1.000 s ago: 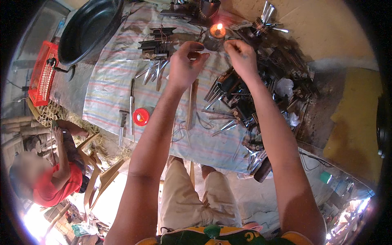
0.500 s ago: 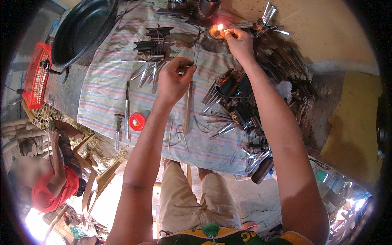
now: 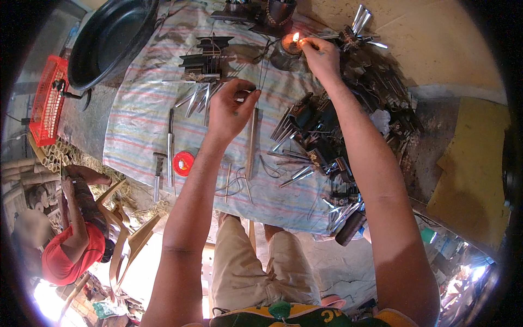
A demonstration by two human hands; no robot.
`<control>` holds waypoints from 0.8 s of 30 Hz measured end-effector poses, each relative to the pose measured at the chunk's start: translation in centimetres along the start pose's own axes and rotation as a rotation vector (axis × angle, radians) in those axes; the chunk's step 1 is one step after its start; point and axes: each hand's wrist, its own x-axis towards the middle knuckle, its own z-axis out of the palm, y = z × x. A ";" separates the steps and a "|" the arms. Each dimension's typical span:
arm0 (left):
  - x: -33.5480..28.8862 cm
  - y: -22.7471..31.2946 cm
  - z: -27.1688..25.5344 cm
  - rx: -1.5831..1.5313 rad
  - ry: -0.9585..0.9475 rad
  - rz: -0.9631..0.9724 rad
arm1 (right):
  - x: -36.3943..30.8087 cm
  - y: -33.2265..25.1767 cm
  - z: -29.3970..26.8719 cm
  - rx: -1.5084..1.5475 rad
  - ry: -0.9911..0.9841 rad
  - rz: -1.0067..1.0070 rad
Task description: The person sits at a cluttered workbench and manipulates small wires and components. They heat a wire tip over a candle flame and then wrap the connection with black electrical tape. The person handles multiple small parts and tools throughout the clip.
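Note:
My left hand (image 3: 231, 109) is over the middle of the striped cloth, thumb and fingertips pinched together on a thin dark cord (image 3: 263, 71) that runs up from them. Farther right, my right hand (image 3: 322, 57) is pinched closed beside the small flame (image 3: 296, 37) of an oil lamp (image 3: 286, 54). What its fingertips hold is too small to make out. Below my left hand lies a flat wooden stick (image 3: 252, 147). Dark bundles with shiny metal tubes (image 3: 199, 98) sit just left of that hand, and a large pile of similar dark pieces (image 3: 318, 147) lies below my right wrist.
A hammer (image 3: 158, 174), a long-handled tool (image 3: 170, 147) and a red-lidded container (image 3: 183, 163) lie left of my forearm. Beyond are a black basin (image 3: 81, 71) and a red basket (image 3: 43, 103). A person in a red shirt (image 3: 76, 250) sits at lower left.
My left hand has shifted very slightly left. My right hand stays beside the flame. The person at lower left has moved their arms a little.

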 end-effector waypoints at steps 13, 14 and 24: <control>1.9 2.9 0.0 -0.160 -0.027 -0.025 | -4.2 -5.0 -1.9 0.478 -0.284 0.280; 2.2 3.2 0.2 -0.215 -0.034 -0.018 | -5.1 -5.9 -2.3 0.562 -0.341 0.259; 2.1 4.6 1.5 -0.145 -0.138 0.085 | -8.8 -8.6 -3.6 0.887 -0.443 0.603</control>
